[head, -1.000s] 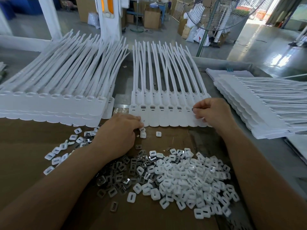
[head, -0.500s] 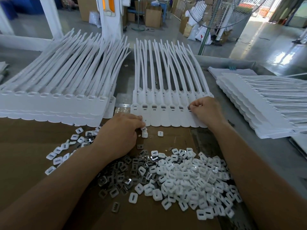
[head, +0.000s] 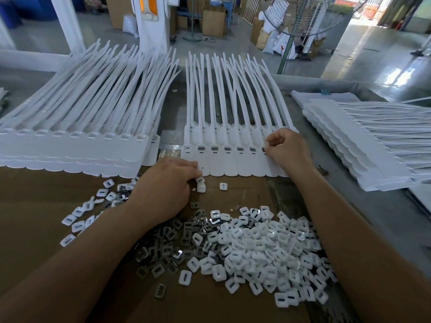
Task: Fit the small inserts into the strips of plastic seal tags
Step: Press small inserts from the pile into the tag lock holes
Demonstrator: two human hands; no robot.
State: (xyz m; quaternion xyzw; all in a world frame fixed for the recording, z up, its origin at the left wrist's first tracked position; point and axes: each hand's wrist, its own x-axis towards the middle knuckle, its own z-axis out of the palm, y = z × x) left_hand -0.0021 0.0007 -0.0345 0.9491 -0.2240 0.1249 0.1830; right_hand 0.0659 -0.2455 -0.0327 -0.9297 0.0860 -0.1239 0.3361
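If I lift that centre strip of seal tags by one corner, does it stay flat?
Probably not. The strip of seal tags has long thin tails, bowed and splayed: expect droop. Its joined heads lie flat, likely stiffer. Thin plastic, probably light.

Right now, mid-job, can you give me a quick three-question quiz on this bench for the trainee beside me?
1. True or false: the right hand works near the right end of the centre strip.
2. The big pile of white inserts lies: A) in a tray, B) on the cardboard in front of the centre strip, C) on top of the centre strip.
3. Fill in: the left hand rests at the centre strip's near ___ corner.
Key: 1 true; 2 B; 3 left.
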